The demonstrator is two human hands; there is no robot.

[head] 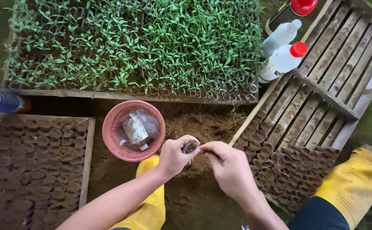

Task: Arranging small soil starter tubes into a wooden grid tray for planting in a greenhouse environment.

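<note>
A wide wooden-framed bed of dense green seedlings (130, 47) filled the top of the view, each plant standing in a small dark soil-filled pot. Along the left edge of the bare soil ground (203, 123) lay a second wooden frame packed with brown soil-filled pots, none sprouted (32, 166). At the right, a slatted wooden tray (331, 72) stood tilted, with a cluster of small empty-looking brown pots (288, 170) heaped at its lower corner. Yellow rubber boots (356, 179) framed the lower edge of the view. Near the seedling bed's lower edge sat a round pink plastic basket (133, 130) holding a clear bag with a pale packet inside (135, 129). White plastic bottles with red caps (285, 59) rested at the tray's upper left corner, and a dark blue bottle (2, 102) lay at the far left.

Over the middle of the soil, the left hand (175, 157) pinched one small soil-filled pot (191, 147) between thumb and fingers, holding it upright. The right hand (230, 168) met it, fingertips pressed together at the pot's rim; whether they held a seed could not be told.

The step in hand seemed to be filling or seeding a single pot. The next move would call for a steady hold and a free slot among the packed pots.
</note>
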